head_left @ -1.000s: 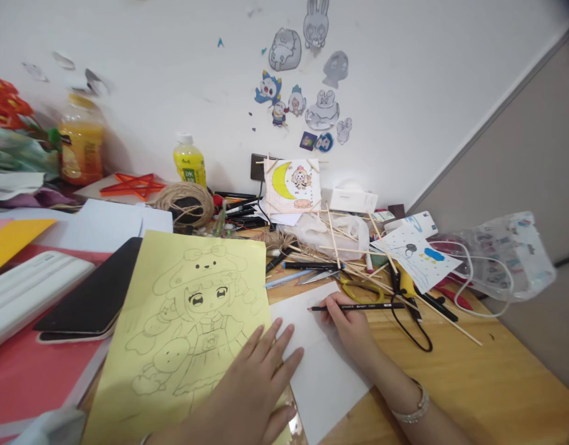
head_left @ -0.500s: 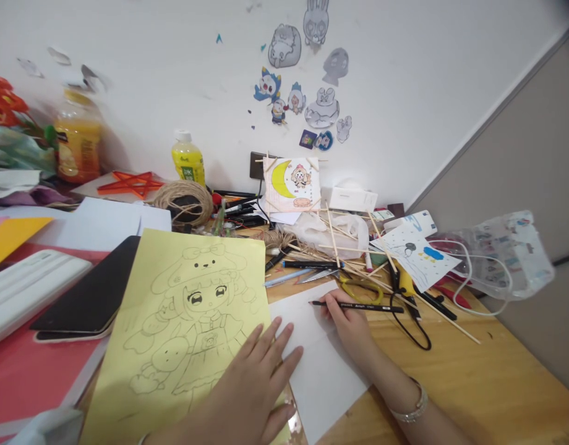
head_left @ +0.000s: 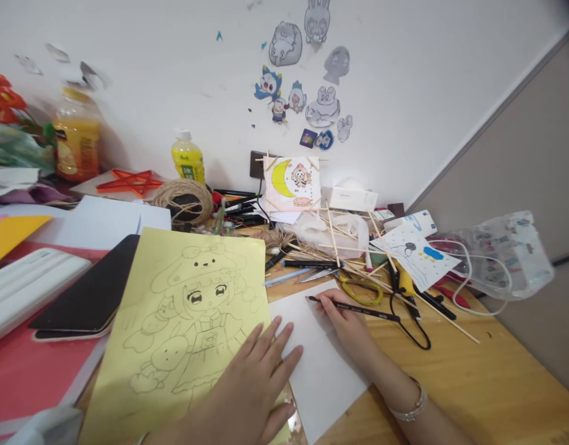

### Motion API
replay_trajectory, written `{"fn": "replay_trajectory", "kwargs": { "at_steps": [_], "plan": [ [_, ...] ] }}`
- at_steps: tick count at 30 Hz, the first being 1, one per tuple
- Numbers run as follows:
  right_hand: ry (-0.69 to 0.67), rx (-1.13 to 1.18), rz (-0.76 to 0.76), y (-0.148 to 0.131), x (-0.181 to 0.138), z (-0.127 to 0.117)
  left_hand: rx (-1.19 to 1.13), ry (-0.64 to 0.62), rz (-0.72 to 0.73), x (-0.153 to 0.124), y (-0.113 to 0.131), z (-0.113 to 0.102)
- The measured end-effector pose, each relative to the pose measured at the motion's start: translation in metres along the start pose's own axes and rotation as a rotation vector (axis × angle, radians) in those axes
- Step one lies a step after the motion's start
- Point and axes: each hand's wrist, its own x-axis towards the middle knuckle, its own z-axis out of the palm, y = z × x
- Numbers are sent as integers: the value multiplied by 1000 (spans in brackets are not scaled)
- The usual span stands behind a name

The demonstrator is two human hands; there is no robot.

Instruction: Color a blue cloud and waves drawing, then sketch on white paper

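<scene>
A black pencil (head_left: 368, 311) is pinched in my right hand (head_left: 344, 321), its tip at the upper part of a white sheet of paper (head_left: 321, 383). Any marks on that sheet are too faint to make out. My left hand (head_left: 261, 371) lies flat with fingers spread, across the right edge of the yellow paper (head_left: 122, 395) and the left edge of the white sheet. On the yellow paper is a line drawing (head_left: 208, 296) of a big-eyed figure in a dog-shaped hat, holding a plush animal. The hand and forearm cover its lower right part.
Behind the sheets lie yellow-handled scissors (head_left: 362, 292), a blue-capped marker (head_left: 307, 264) and several thin wooden sticks (head_left: 446, 316). Left are a black tablet (head_left: 87, 293) and a white case (head_left: 34, 290). Twine (head_left: 185, 201) and a yellow bottle (head_left: 188, 157) stand near the wall.
The pencil has tilted, its tip slightly up and left and its back end lower. My right hand has shifted a little with it; my left hand stays in place.
</scene>
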Motion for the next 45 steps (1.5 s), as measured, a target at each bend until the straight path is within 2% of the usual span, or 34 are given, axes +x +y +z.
{"fn": "replay_trajectory", "kwargs": {
  "at_steps": [10,14,18,25,33,45],
  "plan": [
    [43,-7,-36,0,-1,0,-42,10,-11,0,-1,3],
    [148,66,-11,4,-2,1,-64,-53,-23,0,1,-2],
    [229,96,-18,7,0,-3,-66,-57,-32,-1,2,-5],
    [203,185,64,5,4,-7,-56,-34,-20,-2,1,-5],
    [193,47,48,2,8,-7,-45,-5,3,-2,-3,1],
    [125,66,27,0,6,-6,-25,41,23,-4,-4,5]
  ]
}}
